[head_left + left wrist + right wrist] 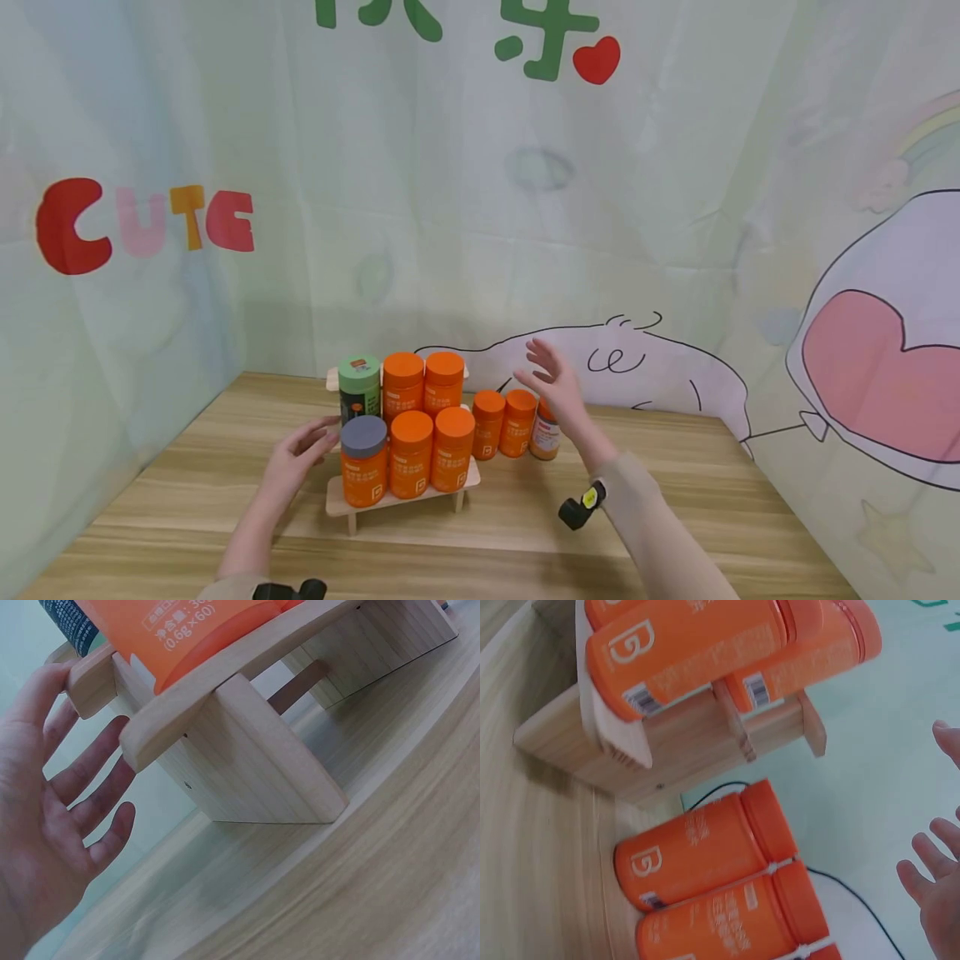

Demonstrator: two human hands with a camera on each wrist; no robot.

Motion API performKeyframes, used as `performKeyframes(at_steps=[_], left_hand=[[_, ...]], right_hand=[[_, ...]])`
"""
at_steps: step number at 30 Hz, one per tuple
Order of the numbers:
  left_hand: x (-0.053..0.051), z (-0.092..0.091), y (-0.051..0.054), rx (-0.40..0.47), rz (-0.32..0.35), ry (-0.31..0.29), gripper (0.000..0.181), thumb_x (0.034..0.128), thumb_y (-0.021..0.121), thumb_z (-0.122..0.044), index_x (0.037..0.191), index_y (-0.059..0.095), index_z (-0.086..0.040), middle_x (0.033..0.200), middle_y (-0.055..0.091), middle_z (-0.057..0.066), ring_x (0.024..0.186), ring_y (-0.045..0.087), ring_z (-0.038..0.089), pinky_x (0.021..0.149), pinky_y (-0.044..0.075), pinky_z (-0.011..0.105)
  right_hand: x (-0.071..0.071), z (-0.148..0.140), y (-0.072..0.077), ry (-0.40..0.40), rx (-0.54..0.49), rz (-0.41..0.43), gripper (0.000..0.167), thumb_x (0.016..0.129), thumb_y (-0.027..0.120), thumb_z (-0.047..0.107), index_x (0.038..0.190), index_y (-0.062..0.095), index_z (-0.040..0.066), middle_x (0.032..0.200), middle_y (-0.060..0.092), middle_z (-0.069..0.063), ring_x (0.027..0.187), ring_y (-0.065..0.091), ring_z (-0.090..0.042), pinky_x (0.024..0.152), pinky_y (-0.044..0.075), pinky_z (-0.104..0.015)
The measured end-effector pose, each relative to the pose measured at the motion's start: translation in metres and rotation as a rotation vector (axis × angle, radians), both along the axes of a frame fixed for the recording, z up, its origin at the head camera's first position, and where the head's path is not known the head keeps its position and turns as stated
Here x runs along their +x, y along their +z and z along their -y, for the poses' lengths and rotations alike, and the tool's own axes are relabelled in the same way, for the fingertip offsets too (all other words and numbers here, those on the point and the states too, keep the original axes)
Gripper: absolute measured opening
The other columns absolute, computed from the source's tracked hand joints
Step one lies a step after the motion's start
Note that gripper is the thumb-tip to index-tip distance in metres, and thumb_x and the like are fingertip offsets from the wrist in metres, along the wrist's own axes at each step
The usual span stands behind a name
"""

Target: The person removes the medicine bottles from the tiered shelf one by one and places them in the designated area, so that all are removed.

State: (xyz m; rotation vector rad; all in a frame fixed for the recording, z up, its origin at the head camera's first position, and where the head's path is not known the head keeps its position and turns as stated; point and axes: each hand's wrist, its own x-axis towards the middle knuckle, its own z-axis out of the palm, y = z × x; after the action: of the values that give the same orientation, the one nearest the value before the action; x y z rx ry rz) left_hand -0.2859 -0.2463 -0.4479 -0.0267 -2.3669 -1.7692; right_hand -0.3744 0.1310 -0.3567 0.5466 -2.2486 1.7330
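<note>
Jars on stepped rack: six up, three on worktop; both hands without a grasp.
Rack (335, 493) carries a front row (grey-lidded jar (364, 467), two orange jars) and a back row (green-lidded jar (359, 390), two more orange). To its right, on the worktop (525, 533): a pair of orange jars (488, 425) and a white-labelled jar (546, 437). Judgement: setting-out looks well advanced; whether the three off-rack jars remain to be handled, cannot tell. Left hand (295, 457) loose-fingered at the rack's left end, contact uncertain; right hand (553, 382) raised, released, above the worktop jars. Back-row bases hidden in head view; right hand and wrist partly cover the white-labelled jar's lid; wrist views crop several jars.
</note>
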Motion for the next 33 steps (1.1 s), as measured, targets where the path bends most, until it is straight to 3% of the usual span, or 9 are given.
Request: performKeyframes(at_steps=[6,16,26,30,33], left_hand=[[-0.001,0.0,-0.001,-0.005,-0.011,0.001,0.05,0.1024,0.052,-0.03,0.142,0.046,0.001,0.142,0.049,0.024,0.095,0.047,-0.018,0.083,0.047,0.018],[-0.002,0.0,-0.001,-0.005,-0.04,0.009,0.049,0.1018,0.053,-0.028,0.141,0.048,0.002,0.137,0.054,0.022,0.094,0.049,-0.016,0.082,0.047,0.019],[-0.003,0.0,-0.002,0.002,-0.055,0.015,0.048,0.1014,0.054,-0.027,0.139,0.05,0.002,0.133,0.058,0.019,0.094,0.051,-0.015,0.081,0.048,0.02],[-0.003,0.0,-0.002,0.014,-0.06,0.017,0.048,0.101,0.055,-0.026,0.139,0.05,0.002,0.128,0.062,0.012,0.094,0.052,-0.014,0.081,0.048,0.02],[-0.002,-0.001,-0.001,0.011,-0.054,0.015,0.048,0.1013,0.054,-0.027,0.14,0.049,0.002,0.13,0.06,0.016,0.094,0.051,-0.015,0.082,0.047,0.02]], right_hand=[[0.005,0.018,0.011,0.041,0.01,-0.007,0.063,0.091,0.069,0.013,0.147,0.04,0.008,0.148,0.047,-0.015,0.134,0.047,-0.032,0.11,0.038,-0.05],[0.011,0.047,0.023,0.186,0.012,0.028,0.065,0.091,0.067,0.008,0.149,0.037,0.006,0.149,0.045,-0.016,0.136,0.045,-0.033,0.111,0.037,-0.049],[0.013,0.068,0.021,0.315,0.103,0.06,0.073,0.089,0.072,0.022,0.151,0.035,0.013,0.15,0.045,-0.013,0.135,0.045,-0.031,0.107,0.042,-0.049],[0.013,0.074,0.018,0.319,0.137,0.058,0.073,0.088,0.073,0.021,0.151,0.037,0.012,0.151,0.044,-0.013,0.134,0.047,-0.032,0.108,0.041,-0.048],[0.012,0.078,0.016,0.307,0.165,0.071,0.072,0.088,0.073,0.02,0.15,0.038,0.012,0.15,0.045,-0.011,0.131,0.05,-0.031,0.108,0.041,-0.048]])
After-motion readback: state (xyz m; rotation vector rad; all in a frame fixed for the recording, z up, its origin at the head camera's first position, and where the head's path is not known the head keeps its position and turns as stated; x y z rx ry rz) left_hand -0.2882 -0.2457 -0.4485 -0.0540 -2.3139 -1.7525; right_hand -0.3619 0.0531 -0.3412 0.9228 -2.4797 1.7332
